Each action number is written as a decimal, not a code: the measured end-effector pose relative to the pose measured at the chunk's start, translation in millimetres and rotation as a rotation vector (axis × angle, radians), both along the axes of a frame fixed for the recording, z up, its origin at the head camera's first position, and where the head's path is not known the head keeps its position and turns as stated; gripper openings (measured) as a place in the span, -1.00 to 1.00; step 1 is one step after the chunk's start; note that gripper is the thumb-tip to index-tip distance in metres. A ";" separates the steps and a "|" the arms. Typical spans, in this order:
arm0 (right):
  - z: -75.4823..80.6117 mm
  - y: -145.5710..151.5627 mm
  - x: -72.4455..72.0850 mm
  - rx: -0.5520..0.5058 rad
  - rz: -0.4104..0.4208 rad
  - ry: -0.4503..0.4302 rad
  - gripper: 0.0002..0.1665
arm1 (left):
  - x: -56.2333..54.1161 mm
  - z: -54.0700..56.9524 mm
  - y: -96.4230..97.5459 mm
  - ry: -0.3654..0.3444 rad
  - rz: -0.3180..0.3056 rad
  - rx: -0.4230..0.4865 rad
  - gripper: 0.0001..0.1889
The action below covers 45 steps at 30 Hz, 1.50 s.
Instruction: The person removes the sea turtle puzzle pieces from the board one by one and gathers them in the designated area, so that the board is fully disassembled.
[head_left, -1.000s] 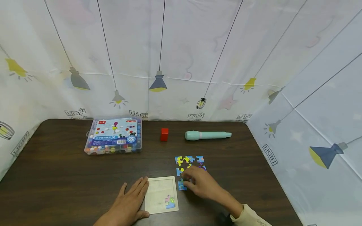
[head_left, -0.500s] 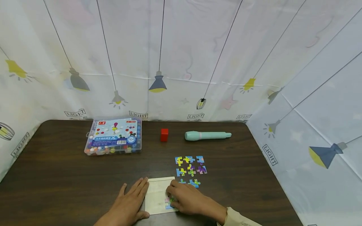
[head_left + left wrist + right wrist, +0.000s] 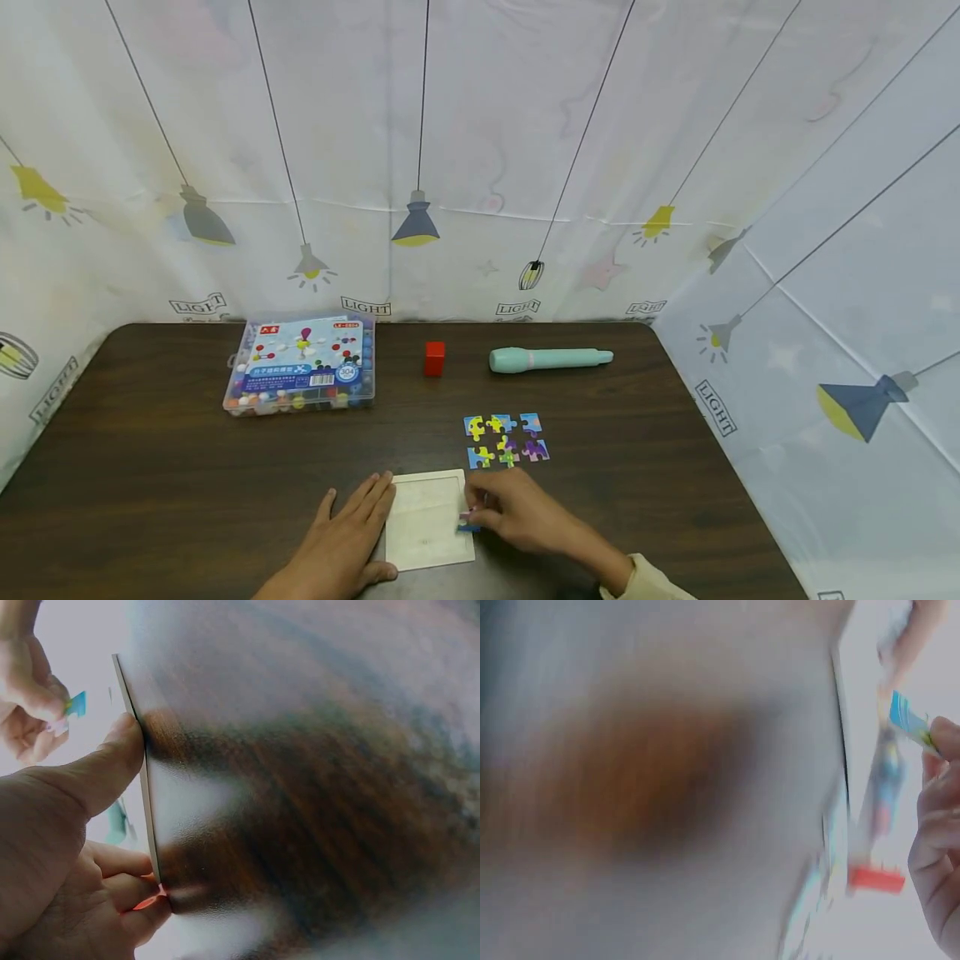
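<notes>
My left hand [image 3: 337,533] lies beside the pale square puzzle tray [image 3: 423,521], fingers fairly straight. In the left wrist view its thumb [image 3: 112,761] and fingertips touch the tray's edge [image 3: 150,817]. My right hand [image 3: 517,512] is at the tray's right side and pinches a puzzle piece [image 3: 468,522] between thumb and fingertips. That piece, blue with some pink and green, overlaps the tray's right rim in the head view. Its blue side [image 3: 906,716] shows in the right wrist view. No other piece shows inside the tray.
Several loose puzzle pieces [image 3: 506,450] lie in rows beyond my right hand, which hides the area nearest it. Further back are a clear box of coloured beads [image 3: 300,362], a red block [image 3: 435,358] and a mint-green microphone-shaped object [image 3: 551,359]. A printed curtain hangs behind the table.
My right hand has moved from the loose pieces to the tray, lifted the piece from its lower right corner and drawn back right with it. My left hand has stayed put.
</notes>
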State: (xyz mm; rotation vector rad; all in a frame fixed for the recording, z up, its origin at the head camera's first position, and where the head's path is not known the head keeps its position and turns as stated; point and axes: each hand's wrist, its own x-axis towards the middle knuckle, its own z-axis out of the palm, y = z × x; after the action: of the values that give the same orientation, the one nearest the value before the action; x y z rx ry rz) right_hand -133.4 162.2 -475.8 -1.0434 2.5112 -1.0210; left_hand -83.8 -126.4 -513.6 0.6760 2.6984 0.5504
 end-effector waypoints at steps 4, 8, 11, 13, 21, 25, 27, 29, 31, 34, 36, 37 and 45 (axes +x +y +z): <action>3.1 45.3 -20.4 -0.003 -0.073 0.016 -0.74 | 0.6 0.7 0.2 -0.002 -0.003 0.005 0.05; 0.8 81.8 -35.9 0.060 -0.110 -0.004 -0.73 | 0.5 0.5 -1.0 0.005 -0.004 0.008 0.05; -2.9 93.3 -40.9 0.122 -0.118 0.004 -0.73 | 0.5 -0.3 -1.7 0.007 -0.003 0.007 0.05; -4.9 94.0 -42.2 0.169 -0.129 0.032 -0.74 | 0.7 -0.5 -1.3 0.008 -0.005 0.010 0.05; -8.4 84.4 -39.3 0.311 -0.189 0.133 -0.85 | 0.3 -0.2 -0.4 0.004 -0.014 0.010 0.04; -8.8 83.1 -38.4 0.321 -0.191 0.139 -0.86 | 0.0 0.5 -0.9 0.008 -0.010 0.009 0.04; -8.8 83.0 -37.9 0.316 -0.189 0.137 -0.86 | -0.1 0.0 -0.8 0.010 -0.006 0.010 0.04; -8.7 82.6 -37.1 0.311 -0.192 0.134 -0.87 | 0.0 -0.3 -0.7 0.011 -0.004 0.011 0.05; -9.7 82.3 -36.5 0.314 -0.198 0.130 -0.86 | -0.2 -0.8 -0.6 0.007 -0.002 0.010 0.05; -11.8 81.9 -36.1 0.319 -0.204 0.127 -0.86 | -0.8 -1.5 -0.5 0.000 -0.001 0.009 0.05; -13.6 82.3 -35.8 0.324 -0.207 0.124 -0.85 | -1.0 -2.2 -0.2 -0.011 -0.002 0.008 0.05; -14.2 82.5 -35.6 0.327 -0.209 0.125 -0.85 | -1.1 -2.5 -0.1 -0.013 -0.002 0.008 0.06; -10.7 82.4 -33.7 0.359 -0.226 0.155 -0.81 | -1.1 -2.0 -0.1 0.004 -0.005 0.012 0.08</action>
State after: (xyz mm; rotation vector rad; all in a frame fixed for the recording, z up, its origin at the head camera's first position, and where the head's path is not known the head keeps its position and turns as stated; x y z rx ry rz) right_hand -167.1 244.5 -486.5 -0.7723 2.8461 -0.5195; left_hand -84.9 -126.4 -515.7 0.6875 2.6986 0.5649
